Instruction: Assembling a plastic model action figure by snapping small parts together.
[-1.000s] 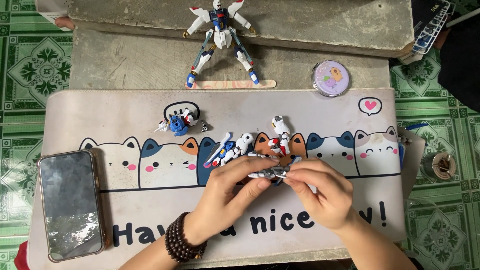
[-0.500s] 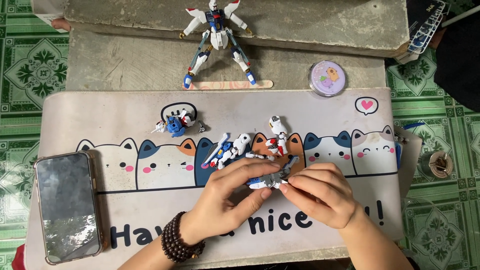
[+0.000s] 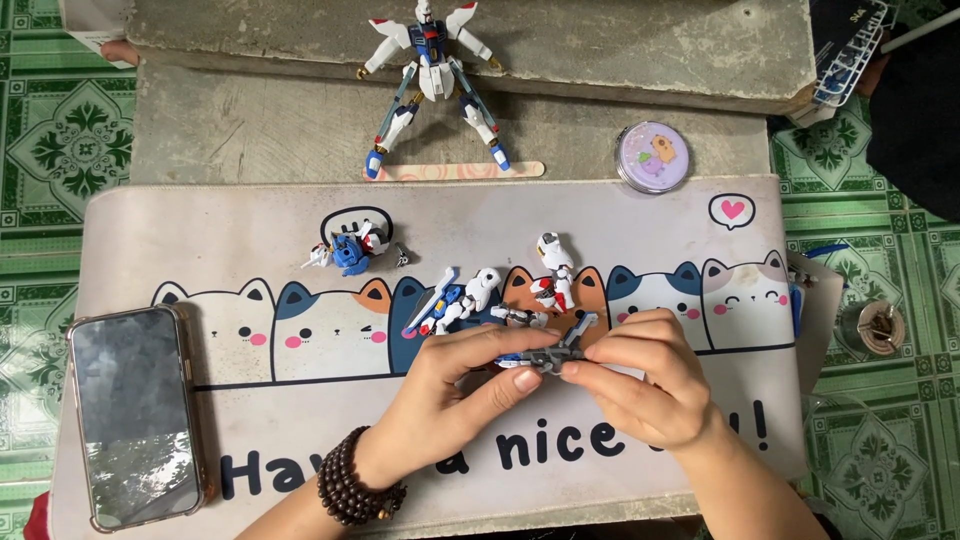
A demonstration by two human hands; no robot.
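Note:
My left hand (image 3: 455, 392), with a dark bead bracelet on the wrist, and my right hand (image 3: 652, 380) meet over the cat-printed desk mat (image 3: 200, 240). Both pinch a small grey and blue model part (image 3: 548, 355) between thumbs and fingertips. Just beyond the fingers lie loose model pieces: a white and blue limb (image 3: 455, 300) and a white and red limb (image 3: 550, 275). A blue and white torso piece (image 3: 347, 250) rests farther left on the mat.
A finished white and blue robot model (image 3: 430, 75) lies on the concrete slab with a wooden stick (image 3: 455, 171) below it. A round lilac tin (image 3: 653, 157) sits to the right. A phone (image 3: 133, 415) lies at the mat's left end. A solder spool (image 3: 880, 327) rests on the green tiles.
Both hands have stayed together on the small part, shifting slightly. The part has turned a little between the fingertips. Nothing else on the mat has moved.

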